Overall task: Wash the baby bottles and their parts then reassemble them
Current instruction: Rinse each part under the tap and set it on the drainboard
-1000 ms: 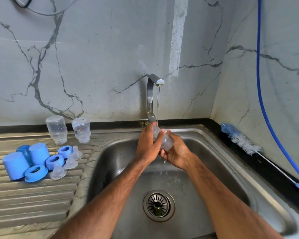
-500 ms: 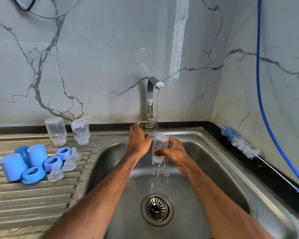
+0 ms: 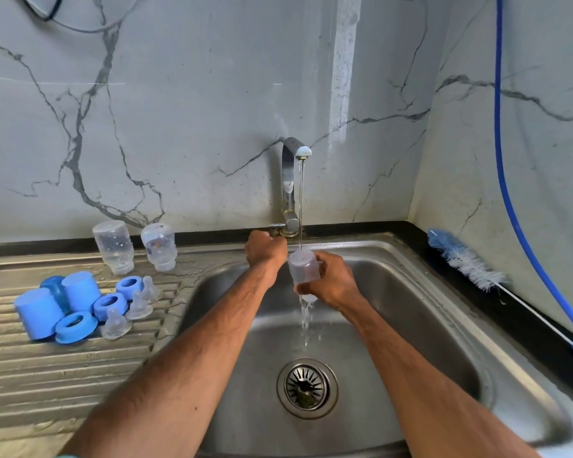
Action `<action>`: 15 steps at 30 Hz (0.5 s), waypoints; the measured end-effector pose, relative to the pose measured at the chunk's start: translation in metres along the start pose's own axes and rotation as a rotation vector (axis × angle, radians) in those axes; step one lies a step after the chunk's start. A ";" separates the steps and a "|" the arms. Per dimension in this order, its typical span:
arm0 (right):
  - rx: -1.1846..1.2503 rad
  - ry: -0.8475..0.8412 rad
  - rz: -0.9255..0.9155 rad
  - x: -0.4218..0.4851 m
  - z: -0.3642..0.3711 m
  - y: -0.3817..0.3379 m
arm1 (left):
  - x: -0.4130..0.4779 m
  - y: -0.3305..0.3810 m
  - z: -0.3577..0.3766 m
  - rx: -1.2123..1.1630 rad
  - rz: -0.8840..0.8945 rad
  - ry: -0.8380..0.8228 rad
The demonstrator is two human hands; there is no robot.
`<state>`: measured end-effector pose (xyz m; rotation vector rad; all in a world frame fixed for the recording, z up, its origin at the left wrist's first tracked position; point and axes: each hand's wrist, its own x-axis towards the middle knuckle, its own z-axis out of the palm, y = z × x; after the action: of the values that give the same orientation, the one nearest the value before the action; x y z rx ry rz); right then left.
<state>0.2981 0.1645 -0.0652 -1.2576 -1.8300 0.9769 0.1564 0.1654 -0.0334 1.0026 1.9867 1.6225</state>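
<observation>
Right grip [image 3: 334, 282] wrapped round a clear bottle [image 3: 303, 269], held neck-down under the tap [image 3: 290, 180] stream over the sink [image 3: 444, 325], water spilling from its mouth. Left grip [image 3: 265, 251] curled on the lever [image 3: 276, 229]. On the bench [image 3: 63, 375], left: spare bottles [image 3: 113, 246] upended, caps [image 3: 80, 290], rings [image 3: 76, 327], teats [image 3: 115, 323]. Brush [image 3: 467, 262] lying right of the sink.
</observation>
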 end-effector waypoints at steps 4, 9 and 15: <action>-0.011 -0.009 -0.023 0.000 0.001 -0.001 | 0.014 -0.006 0.001 -0.103 -0.101 -0.064; -0.021 0.013 -0.019 0.003 0.003 0.001 | 0.015 0.022 0.005 -0.315 0.061 -0.103; -0.064 0.029 -0.019 0.001 0.002 0.002 | 0.002 0.024 0.012 -0.144 -0.028 0.130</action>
<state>0.2966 0.1656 -0.0674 -1.2838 -1.8611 0.8917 0.1697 0.1773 -0.0136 0.8315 1.9232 1.8276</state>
